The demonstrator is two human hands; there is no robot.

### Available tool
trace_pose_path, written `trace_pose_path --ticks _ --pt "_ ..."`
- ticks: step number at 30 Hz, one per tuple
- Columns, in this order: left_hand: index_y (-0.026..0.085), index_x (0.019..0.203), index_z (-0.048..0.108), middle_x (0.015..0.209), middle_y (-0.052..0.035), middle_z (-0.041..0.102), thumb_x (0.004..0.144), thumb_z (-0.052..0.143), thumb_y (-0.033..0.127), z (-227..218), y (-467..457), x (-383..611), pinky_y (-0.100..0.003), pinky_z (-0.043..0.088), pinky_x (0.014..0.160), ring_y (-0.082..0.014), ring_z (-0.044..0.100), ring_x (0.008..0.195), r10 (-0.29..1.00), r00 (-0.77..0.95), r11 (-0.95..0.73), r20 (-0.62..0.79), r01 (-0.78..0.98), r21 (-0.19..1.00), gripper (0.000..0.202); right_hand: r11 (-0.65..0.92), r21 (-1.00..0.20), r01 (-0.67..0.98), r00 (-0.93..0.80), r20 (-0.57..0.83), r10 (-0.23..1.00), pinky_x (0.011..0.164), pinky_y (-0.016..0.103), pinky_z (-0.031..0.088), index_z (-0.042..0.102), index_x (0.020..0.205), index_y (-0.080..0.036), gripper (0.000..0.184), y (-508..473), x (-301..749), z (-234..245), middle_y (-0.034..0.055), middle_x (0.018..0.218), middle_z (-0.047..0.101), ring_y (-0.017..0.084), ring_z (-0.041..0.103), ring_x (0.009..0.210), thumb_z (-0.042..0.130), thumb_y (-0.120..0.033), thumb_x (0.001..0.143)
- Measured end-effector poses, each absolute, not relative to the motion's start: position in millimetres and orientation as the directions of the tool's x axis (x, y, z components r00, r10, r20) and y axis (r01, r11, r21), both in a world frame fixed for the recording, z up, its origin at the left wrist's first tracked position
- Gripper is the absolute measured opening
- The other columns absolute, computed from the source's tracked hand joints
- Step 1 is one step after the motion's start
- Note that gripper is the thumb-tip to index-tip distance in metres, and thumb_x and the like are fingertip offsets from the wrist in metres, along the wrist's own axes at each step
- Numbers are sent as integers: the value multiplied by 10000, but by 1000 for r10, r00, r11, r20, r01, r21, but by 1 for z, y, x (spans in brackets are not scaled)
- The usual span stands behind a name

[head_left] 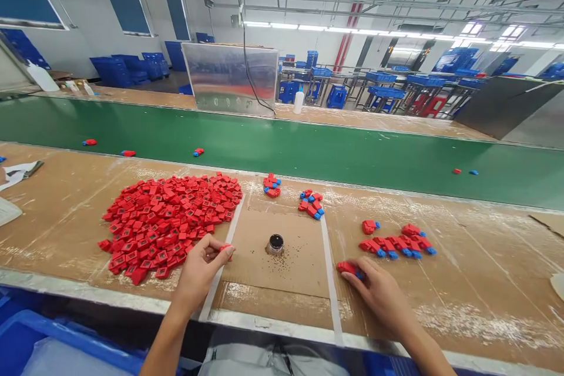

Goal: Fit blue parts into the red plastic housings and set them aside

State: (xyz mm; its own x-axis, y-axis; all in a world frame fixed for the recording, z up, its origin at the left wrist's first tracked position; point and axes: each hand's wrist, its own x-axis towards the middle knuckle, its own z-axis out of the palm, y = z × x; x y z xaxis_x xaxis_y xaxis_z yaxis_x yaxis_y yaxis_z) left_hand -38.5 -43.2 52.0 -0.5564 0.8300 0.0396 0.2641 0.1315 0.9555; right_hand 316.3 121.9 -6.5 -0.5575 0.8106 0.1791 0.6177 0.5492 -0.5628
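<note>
Between its thumb and fingers, my left hand pinches a small red plastic block, mostly covered by the fingertips. Just left of it spreads a large heap of red blocks. My right hand is closed around a red-and-blue plastic piece at table height, right of the white tape strip. Beyond that hand lies a row of red-and-blue pieces. Between my hands, a small round cup with dark contents stands on a cardboard sheet, with dark specks scattered around it.
A green conveyor belt runs across behind the table, carrying a few red-and-blue pieces. Two small clusters of pieces lie near its edge. A white bottle and a metal panel stand beyond. A blue bin sits lower left.
</note>
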Motion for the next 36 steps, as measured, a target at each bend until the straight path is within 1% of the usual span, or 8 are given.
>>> trace_pose_path --ticks 4,7,11,14,19,23,28,36 --pt "155 1048 613 826 -49 733 756 737 452 45 -36 -29 -317 548 774 -199 695 780 874 -470 100 -126 -80 992 434 538 -585 607 -562 163 811 730 370 501 654 969 -230 398 128 313 -8 98 936 637 263 618 830 450 -570 933" --pt "142 1184 618 916 -90 751 764 712 521 37 -36 -16 -356 560 833 -242 711 871 889 -415 129 -195 -181 975 573 445 -688 573 -545 86 834 679 356 513 665 964 -228 393 132 310 -1 92 881 651 253 623 762 495 -578 911" --pt "148 1036 664 915 -92 740 844 620 546 27 -38 13 -325 567 802 -226 712 829 910 -337 183 -243 -201 962 443 207 -871 445 -509 -56 859 759 337 535 647 1013 -187 398 130 295 19 102 929 678 250 645 853 568 -558 891" --pt "183 1032 568 770 -39 699 909 522 540 25 -39 31 -253 547 602 -171 681 645 942 -227 202 -248 -208 957 380 87 -935 344 -549 -126 826 817 321 525 641 1060 -178 368 124 275 31 100 1007 680 235 635 929 604 -505 897" --pt "193 1016 567 590 43 556 946 482 489 20 -37 37 -170 375 457 -88 523 468 967 -179 190 -180 38 981 316 3 -968 251 -605 -154 781 775 288 532 642 1104 -187 345 121 242 32 83 1014 692 205 638 916 623 -466 901" --pt "195 1146 583 680 17 611 966 458 448 15 -35 33 -188 428 531 -96 568 538 964 -198 193 -179 57 979 334 189 -948 255 -618 -9 786 791 308 531 623 1156 -202 302 122 224 37 74 1026 685 198 642 914 613 -396 925" --pt "186 1291 503 858 -45 684 982 428 401 14 -35 32 -257 525 689 -147 656 718 968 -152 191 -198 -57 980 384 622 -720 307 -683 288 671 742 294 507 628 1146 -197 205 116 206 53 64 1006 644 166 608 813 571 -259 959" --pt "172 946 646 728 28 570 828 696 294 19 -34 30 -200 417 620 -104 517 670 955 -167 212 -247 -201 956 177 784 -537 311 -763 351 543 778 290 497 620 1174 -186 223 109 200 59 70 1017 623 182 606 912 539 -165 968"
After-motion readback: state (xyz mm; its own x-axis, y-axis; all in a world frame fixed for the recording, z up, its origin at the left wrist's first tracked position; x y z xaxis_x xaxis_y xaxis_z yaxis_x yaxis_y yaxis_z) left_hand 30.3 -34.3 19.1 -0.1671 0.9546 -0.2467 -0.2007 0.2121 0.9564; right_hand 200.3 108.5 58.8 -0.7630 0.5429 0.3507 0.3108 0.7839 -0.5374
